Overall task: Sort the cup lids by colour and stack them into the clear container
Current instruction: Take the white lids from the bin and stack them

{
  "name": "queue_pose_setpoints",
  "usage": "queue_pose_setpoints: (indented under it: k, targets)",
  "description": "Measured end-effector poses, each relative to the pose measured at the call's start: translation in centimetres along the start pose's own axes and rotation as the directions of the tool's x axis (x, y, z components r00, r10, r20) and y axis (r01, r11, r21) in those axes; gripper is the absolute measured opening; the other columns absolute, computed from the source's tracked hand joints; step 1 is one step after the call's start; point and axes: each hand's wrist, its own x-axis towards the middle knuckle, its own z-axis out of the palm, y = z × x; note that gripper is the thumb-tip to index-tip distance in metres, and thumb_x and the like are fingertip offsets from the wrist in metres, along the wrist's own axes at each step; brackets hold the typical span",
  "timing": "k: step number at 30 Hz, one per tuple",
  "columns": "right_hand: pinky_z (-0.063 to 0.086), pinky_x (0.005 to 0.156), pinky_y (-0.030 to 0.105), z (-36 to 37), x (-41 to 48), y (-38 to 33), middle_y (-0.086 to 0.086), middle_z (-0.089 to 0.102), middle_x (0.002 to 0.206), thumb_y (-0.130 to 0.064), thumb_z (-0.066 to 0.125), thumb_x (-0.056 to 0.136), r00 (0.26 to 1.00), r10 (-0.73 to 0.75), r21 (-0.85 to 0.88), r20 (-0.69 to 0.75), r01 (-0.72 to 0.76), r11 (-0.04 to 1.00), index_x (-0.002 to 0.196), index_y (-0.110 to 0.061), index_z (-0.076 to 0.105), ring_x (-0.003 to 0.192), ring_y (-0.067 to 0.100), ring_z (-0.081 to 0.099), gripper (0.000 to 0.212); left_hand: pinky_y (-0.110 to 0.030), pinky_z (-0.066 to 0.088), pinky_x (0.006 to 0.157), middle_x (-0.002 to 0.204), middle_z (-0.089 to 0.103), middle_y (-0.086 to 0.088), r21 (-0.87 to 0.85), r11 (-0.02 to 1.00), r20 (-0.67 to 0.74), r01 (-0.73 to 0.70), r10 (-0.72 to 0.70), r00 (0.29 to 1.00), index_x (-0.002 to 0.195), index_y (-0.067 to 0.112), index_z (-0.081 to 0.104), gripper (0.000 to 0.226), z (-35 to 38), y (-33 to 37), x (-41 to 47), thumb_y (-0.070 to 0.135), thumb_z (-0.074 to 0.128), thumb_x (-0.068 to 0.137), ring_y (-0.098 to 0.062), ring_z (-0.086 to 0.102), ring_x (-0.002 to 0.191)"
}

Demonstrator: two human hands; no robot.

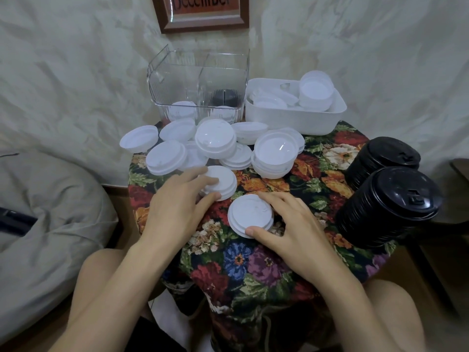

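At the middle of the counter [317, 184], the left hand [182, 201] pinches the far white lid [225, 182] and the right hand [299, 224] grips the near white lid [250, 213] by its rim. The clear container [198, 80] stands at the counter's far edge, straight beyond the left hand, the nearer one.

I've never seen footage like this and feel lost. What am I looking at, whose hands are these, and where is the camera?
There is no machine: a person's two bare hands, filmed by one wide camera worn on the head, looking down. The left hand pinches one white plastic cup lid; the right hand pinches another white lid nearer the body. On the flower-patterned tablecloth lie a pile of loose white lids, two stacks of black plastic lids, a clear ribbed plastic container and a white plastic tub with more lids.
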Motion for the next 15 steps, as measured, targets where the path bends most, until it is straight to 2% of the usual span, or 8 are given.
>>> queue_pose_setpoints:
  k: [4, 8, 10, 12, 15]
  targets:
    - [0.027, 0.103, 0.021, 0.0, 0.0, 0.0, -0.027, 0.042, 0.142, -0.058, 0.07, 0.088, 1.0, -0.002, 0.001, -0.001, 0.002, 1.0, 0.152, -0.038, 0.042, 0.134, -0.003, 0.031, 0.073, -0.033, 0.042, 0.086, 0.138, 0.062, 0.016, -0.075, 0.997, -0.021, -0.012, 0.01, 1.0, 0.108, 0.034, 0.075, 0.015, -0.1, -0.2, -0.6, 0.037, 0.072, 0.093, -0.018, 0.06, 0.114]
    - [0.028, 0.105, 0.022, 0.1, 0.0, -0.1, -0.027, 0.042, 0.142, -0.058, 0.07, 0.088, 1.0, 0.004, 0.006, -0.006, -0.004, 1.0, 0.153, -0.037, 0.042, 0.134, -0.003, 0.031, 0.073, -0.029, 0.043, 0.087, 0.135, 0.062, 0.02, -0.206, 0.978, -0.043, 0.021, -0.031, 0.999, 0.098, 0.033, 0.072, 0.005, -0.2, 0.1, -0.9, 0.033, 0.072, 0.093, -0.004, 0.059, 0.113]
    - [0.03, 0.106, 0.024, 0.1, 0.0, -0.1, -0.027, 0.043, 0.142, -0.058, 0.07, 0.088, 1.0, 0.005, 0.009, -0.009, -0.005, 1.0, 0.152, -0.038, 0.042, 0.135, -0.002, 0.032, 0.073, -0.035, 0.049, 0.087, 0.133, 0.064, 0.02, -0.301, 0.953, -0.074, 0.021, -0.045, 0.996, 0.097, 0.033, 0.071, 0.006, -0.2, 0.2, -1.0, 0.03, 0.074, 0.092, -0.005, 0.062, 0.103]
    - [0.032, 0.107, 0.025, 0.1, 0.0, -0.1, -0.028, 0.043, 0.142, -0.058, 0.072, 0.087, 1.0, 0.005, 0.015, -0.015, -0.005, 1.0, 0.153, -0.038, 0.041, 0.135, -0.002, 0.032, 0.076, -0.04, 0.054, 0.086, 0.131, 0.064, 0.022, -0.408, 0.913, -0.075, -0.021, -0.011, 0.997, 0.097, 0.034, 0.072, 0.008, -0.4, 0.7, -1.1, 0.028, 0.075, 0.093, -0.005, 0.064, 0.098]
    - [0.03, 0.099, 0.023, 0.1, 0.1, -0.1, -0.03, 0.041, 0.137, -0.057, 0.076, 0.084, 0.999, 0.039, 0.049, -0.021, -0.038, 0.998, 0.157, -0.041, 0.03, 0.131, -0.005, 0.032, 0.088, -0.041, 0.052, 0.097, 0.134, 0.061, 0.026, -0.412, 0.904, 0.032, -0.117, 0.143, 0.989, 0.097, 0.034, 0.073, 0.007, -0.8, 1.5, -1.5, 0.038, 0.071, 0.091, 0.003, 0.06, 0.116]
